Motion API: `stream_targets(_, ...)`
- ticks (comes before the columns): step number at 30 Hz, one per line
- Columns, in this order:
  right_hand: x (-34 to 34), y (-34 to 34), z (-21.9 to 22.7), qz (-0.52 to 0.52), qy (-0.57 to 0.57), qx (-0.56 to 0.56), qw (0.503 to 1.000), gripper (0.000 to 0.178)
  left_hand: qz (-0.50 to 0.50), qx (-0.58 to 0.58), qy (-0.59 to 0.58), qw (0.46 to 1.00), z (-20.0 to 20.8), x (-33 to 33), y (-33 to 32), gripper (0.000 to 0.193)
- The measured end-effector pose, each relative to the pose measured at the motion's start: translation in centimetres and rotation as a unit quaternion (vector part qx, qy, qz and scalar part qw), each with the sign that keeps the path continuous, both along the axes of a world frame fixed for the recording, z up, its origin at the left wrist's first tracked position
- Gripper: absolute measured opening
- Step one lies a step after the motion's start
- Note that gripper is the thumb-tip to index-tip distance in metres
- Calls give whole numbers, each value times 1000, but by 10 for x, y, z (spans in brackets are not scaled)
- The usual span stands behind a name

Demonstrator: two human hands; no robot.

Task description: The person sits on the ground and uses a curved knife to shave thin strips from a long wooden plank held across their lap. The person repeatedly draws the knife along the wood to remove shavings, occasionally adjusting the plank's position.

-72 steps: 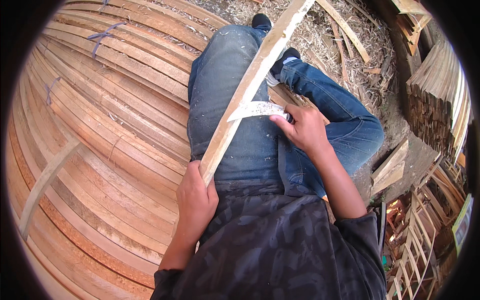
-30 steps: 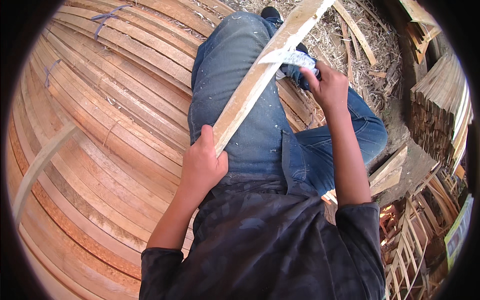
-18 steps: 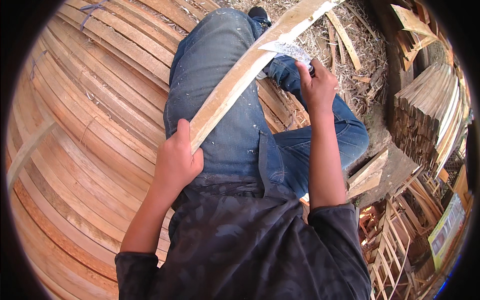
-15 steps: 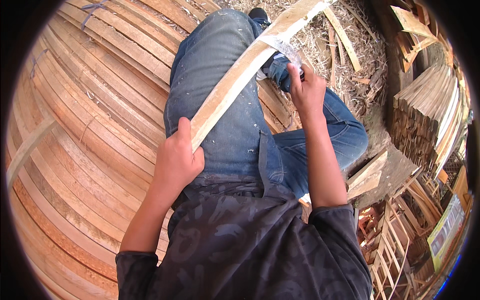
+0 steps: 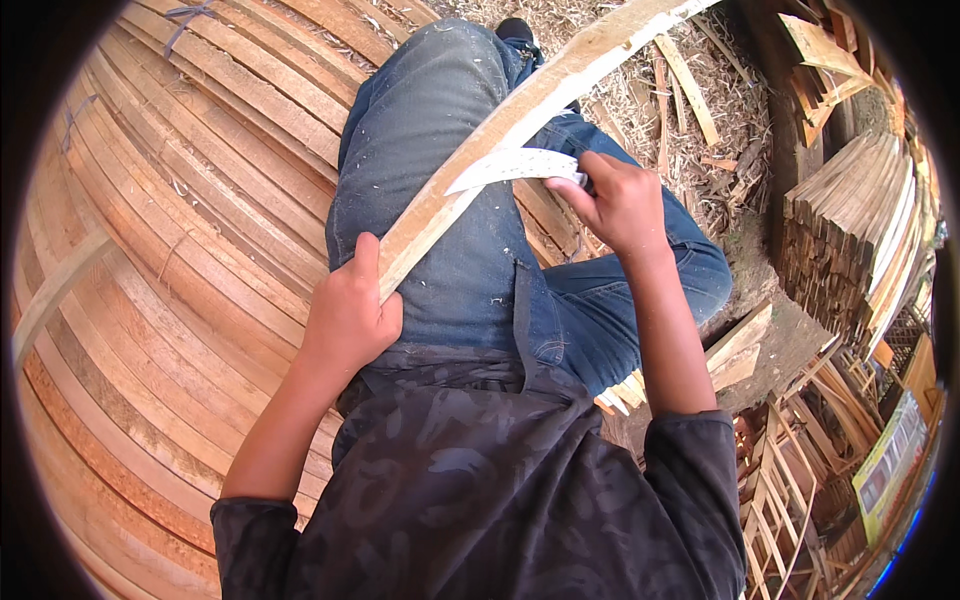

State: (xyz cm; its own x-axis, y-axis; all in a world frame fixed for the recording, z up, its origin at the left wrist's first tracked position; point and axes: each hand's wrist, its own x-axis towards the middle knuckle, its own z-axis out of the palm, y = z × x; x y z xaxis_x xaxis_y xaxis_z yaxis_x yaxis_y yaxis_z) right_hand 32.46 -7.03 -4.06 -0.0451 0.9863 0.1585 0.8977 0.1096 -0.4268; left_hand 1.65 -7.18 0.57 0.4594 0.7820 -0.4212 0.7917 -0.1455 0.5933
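Note:
A long, pale wooden strip slants across my left thigh, running from my lap up and away to the far right. Its near end sits in my left hand, which is closed with the thumb laid along the wood. My right hand is closed around the handle of a knife; the fingers hide most of that handle. The broad, bright blade points left, its tip over or against the strip's edge above my thigh; touching or apart I cannot tell.
Long wooden strips lie side by side on the left, some tied with cord. Wood shavings cover the ground ahead. A stack of cut slats stands at the right, with a yellow-edged sign below it.
My right hand has drawn the knife back toward me along the strip, and its blade now points left. My left hand and the strip have barely moved.

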Motion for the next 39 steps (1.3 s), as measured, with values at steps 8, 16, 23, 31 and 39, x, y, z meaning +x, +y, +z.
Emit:
stream_targets(8,-24,-10,-30,-210,76,-74,972,41,-5,9,44,999,6,6,-1,29)
stream_targets(16,47,6,-45,-443,197,-56,873,59,-6,12,16,1000,2,2,-5,30)
stream_targets(23,-4,-6,10,-17,62,-56,996,38,3,17,15,1000,1,2,-2,29)
stream_targets(31,57,-21,-60,-407,162,-39,898,55,-2,26,19,999,3,0,0,28)
stream_targets(39,-47,-51,-8,-163,153,-167,960,46,-3,34,50,998,4,11,-7,26)
